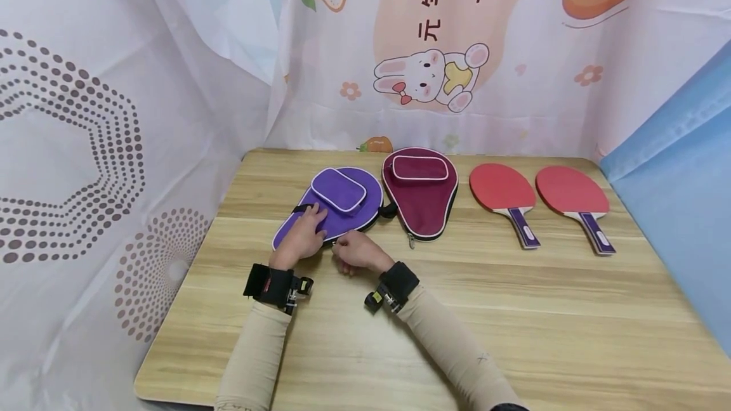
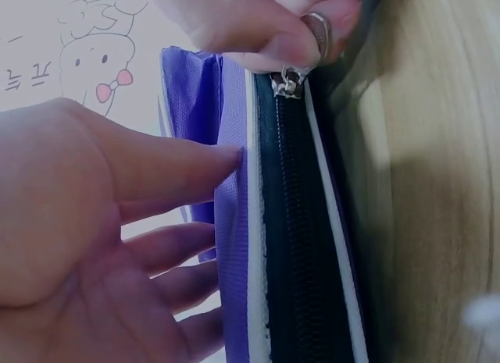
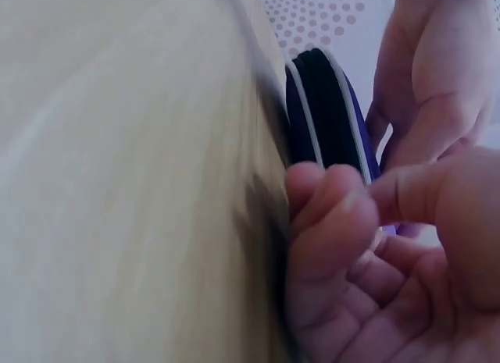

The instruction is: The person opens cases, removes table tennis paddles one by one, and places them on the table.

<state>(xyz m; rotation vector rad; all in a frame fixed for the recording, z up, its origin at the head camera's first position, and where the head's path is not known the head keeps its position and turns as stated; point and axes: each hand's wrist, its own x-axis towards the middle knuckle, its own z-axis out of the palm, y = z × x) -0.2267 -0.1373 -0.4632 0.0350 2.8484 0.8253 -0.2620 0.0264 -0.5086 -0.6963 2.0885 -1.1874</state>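
Observation:
A purple table tennis paddle case point(image 1: 342, 221) with white piping lies on the table, its small pocket facing up. My left hand point(image 1: 302, 238) rests on its narrower lower part with the fingers extended; the left wrist view shows thumb and fingertips against the purple fabric. At the case's near edge, my right hand point(image 1: 360, 251) pinches the metal zipper pull point(image 2: 318, 37) between thumb and curled index finger. Below the slider, the black zipper point(image 2: 295, 191) has its teeth meshed along the side. In the right wrist view, my fingers hide the pull.
A maroon paddle case point(image 1: 419, 198) lies just right of the purple one. Farther right are two red paddles point(image 1: 502, 187) point(image 1: 573, 190) with purple-and-white handles. Printed curtains point(image 1: 342, 113) hang behind and beside the wooden table point(image 1: 514, 309).

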